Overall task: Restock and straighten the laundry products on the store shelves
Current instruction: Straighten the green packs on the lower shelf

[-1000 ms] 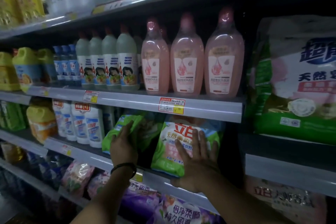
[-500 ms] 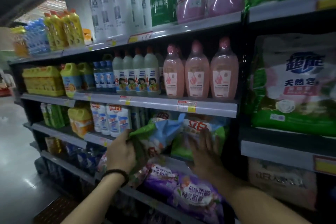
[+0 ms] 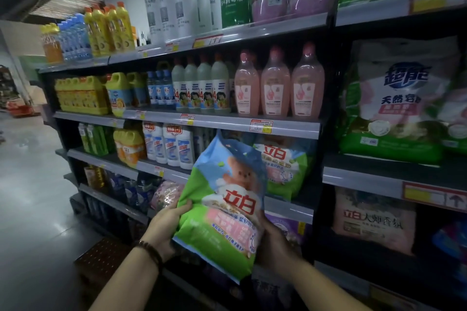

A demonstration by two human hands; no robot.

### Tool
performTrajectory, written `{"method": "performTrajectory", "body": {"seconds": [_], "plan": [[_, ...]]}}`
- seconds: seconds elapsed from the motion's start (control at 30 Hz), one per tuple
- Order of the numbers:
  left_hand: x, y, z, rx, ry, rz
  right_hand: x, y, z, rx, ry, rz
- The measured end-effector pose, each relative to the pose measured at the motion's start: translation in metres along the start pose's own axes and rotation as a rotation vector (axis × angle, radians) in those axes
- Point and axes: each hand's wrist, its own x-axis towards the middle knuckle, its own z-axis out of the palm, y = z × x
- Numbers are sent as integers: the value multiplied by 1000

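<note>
Dark shelving unit (image 3: 227, 122) across the centre and right of the frame, grey rail edges slanting down toward the lower right, stock packed close under each rail. Open glossy aisle floor (image 3: 30, 184) down the left side, running back toward the upper left. Brown dotted mat (image 3: 101, 257) at the foot of the shelves, lower left of centre. Large green-and-white sack (image 3: 399, 103) filling the middle right bay, front face flush with its shelf edge. Lower centre: green, blue and pink detergent bag (image 3: 225, 204) with a bear print, held out in front of the shelves, tilted, top corner reaching up to the rail below the pink bottles (image 3: 276, 86). Matching shelved bag (image 3: 286, 166) standing just right of it and behind, partly covered by it. Shelf room directly behind the held bag hidden, so free space there impossible to tell. Left hand (image 3: 166, 222) clasping the bag's lower left edge, thumb on the front, fingers wrapped behind. Right hand (image 3: 275, 245) cupping the lower right edge from behind and below, closed around it, fingers mostly hidden by the bag. Dark bead bracelet (image 3: 149, 250) on the left wrist.
</note>
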Motion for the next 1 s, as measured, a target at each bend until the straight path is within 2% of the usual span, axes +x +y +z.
{"method": "performTrajectory", "body": {"seconds": [0.1, 0.2, 0.27, 0.37, 0.43, 0.53, 0.57, 0.67, 0.7, 0.8, 0.87, 1.0], "plan": [[-6, -4, -4, -30, -34, -87, -7, -6, 7, 116, -81, 24], [2, -3, -9, 66, -109, -162, -4, -13, 14, 67, 14, -1], [6, 4, -13, 236, -187, -145, -3, -20, 18, -3, 92, -53], [14, 7, -17, 663, -280, 19, 7, -29, 22, -56, 188, -129], [21, 4, -14, 787, -213, 83, 20, -33, 27, -105, 255, -184], [38, -3, -7, 749, -49, 195, 40, -38, 30, -113, 285, -241], [44, -8, -3, 812, 44, 261, 48, -42, 31, -114, 285, -262], [55, -31, 16, 1211, 371, 527, 76, -54, 36, -159, 331, -301], [55, -39, 25, 1223, 378, 594, 88, -57, 38, -179, 360, -314], [70, -67, 43, 1203, 238, 680, 123, -68, 49, -223, 417, -342], [93, -85, 45, 1209, 221, 715, 144, -83, 57, -226, 436, -365], [147, -92, 55, 1063, 210, 794, 188, -114, 64, -268, 489, -410]]}}
